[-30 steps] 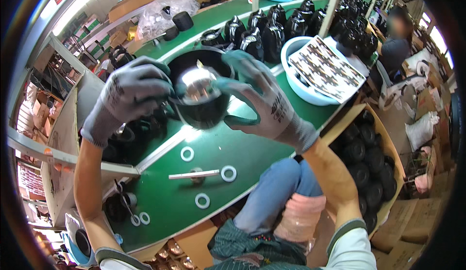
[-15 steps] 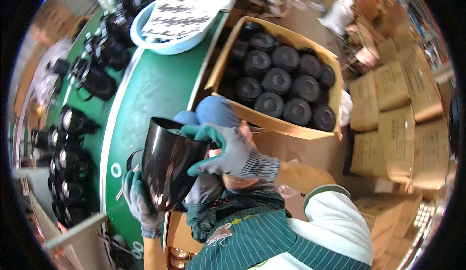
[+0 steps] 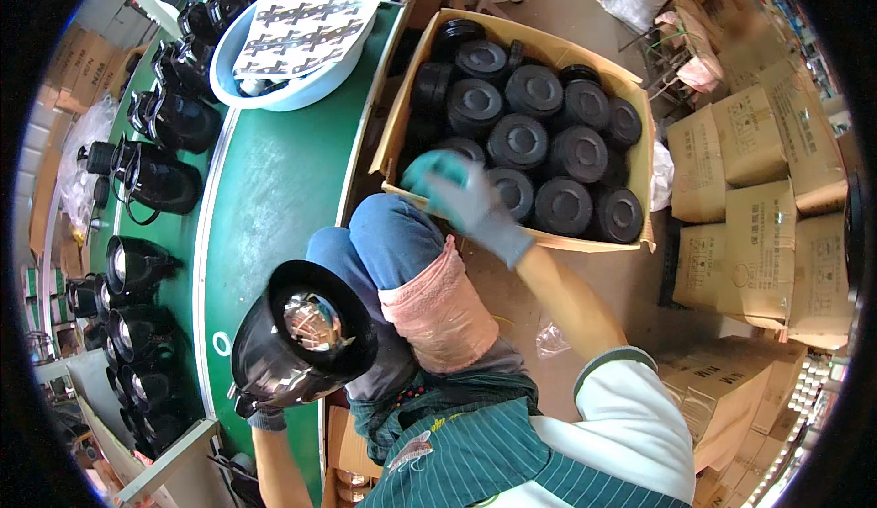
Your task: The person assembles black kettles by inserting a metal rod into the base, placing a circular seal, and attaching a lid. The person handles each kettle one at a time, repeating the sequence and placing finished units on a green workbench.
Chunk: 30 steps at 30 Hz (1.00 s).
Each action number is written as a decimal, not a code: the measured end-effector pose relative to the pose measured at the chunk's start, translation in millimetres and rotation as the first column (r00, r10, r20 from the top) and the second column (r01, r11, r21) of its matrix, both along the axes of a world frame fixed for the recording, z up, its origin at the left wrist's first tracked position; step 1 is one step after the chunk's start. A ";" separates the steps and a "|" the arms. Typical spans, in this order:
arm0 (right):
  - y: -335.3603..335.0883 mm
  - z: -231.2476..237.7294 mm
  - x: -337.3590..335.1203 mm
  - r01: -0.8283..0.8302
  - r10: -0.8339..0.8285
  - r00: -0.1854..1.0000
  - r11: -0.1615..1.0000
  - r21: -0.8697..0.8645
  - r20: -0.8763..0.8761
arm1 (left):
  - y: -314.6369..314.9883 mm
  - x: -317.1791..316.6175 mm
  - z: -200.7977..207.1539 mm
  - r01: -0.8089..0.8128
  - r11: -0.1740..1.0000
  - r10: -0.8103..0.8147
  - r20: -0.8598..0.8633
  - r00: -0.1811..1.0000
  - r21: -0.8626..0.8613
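Observation:
A glossy black jug with a mirror-like inside is tilted over my lap, its wide mouth facing up and to the right. My left hand, in a grey glove, holds it from below and behind; most of that hand's fingers are hidden by the jug. My right hand, in a grey and teal glove, is over the near left edge of a cardboard carton. Motion smears its fingers, so I cannot tell whether they grip anything. Several round black lids fill the carton close beside it.
On the left runs a green workbench with a white ring. Several black jugs line its far side. A blue basin with a printed sheet stands farther up. Stacked cartons are at right.
My right hand has left the jug and moved up and right to the carton's edge. The jug has tipped, so its mouth and shiny inside now show.

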State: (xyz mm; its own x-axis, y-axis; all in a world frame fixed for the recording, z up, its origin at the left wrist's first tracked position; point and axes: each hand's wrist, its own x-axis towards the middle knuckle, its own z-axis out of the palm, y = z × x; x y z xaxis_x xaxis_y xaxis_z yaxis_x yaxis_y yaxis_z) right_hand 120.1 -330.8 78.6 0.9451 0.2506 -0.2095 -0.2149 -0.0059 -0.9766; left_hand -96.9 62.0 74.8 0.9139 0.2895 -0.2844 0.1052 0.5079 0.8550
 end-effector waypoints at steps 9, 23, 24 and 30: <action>-6.0 -132.9 84.1 -0.132 0.079 0.986 -0.148 -0.980 -0.145 | -27.7 -12.5 -20.8 -0.006 0.924 0.022 0.036 0.999 -0.382; 64.9 98.3 -77.9 -0.371 0.416 0.511 0.896 -0.243 0.752 | -49.8 -21.5 -32.0 0.258 0.837 -0.231 0.117 0.966 -0.483; 71.5 103.5 -87.1 -0.388 0.470 0.460 0.869 -0.305 0.753 | -47.8 -22.4 -30.5 0.291 0.828 -0.265 0.122 0.957 -0.479; 75.8 91.6 -116.5 -0.484 0.465 0.380 0.837 -0.257 0.800 | -39.9 -46.9 -20.7 0.380 0.797 -0.388 0.086 0.918 -0.469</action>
State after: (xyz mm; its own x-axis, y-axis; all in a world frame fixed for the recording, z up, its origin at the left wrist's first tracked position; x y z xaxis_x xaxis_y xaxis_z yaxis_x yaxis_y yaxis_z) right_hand 3.7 -255.0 170.2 0.4030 0.7098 0.5778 0.6912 0.1776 -0.7004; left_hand -143.8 22.0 54.2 0.9166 -0.2555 -0.3076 0.3870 0.7600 0.5222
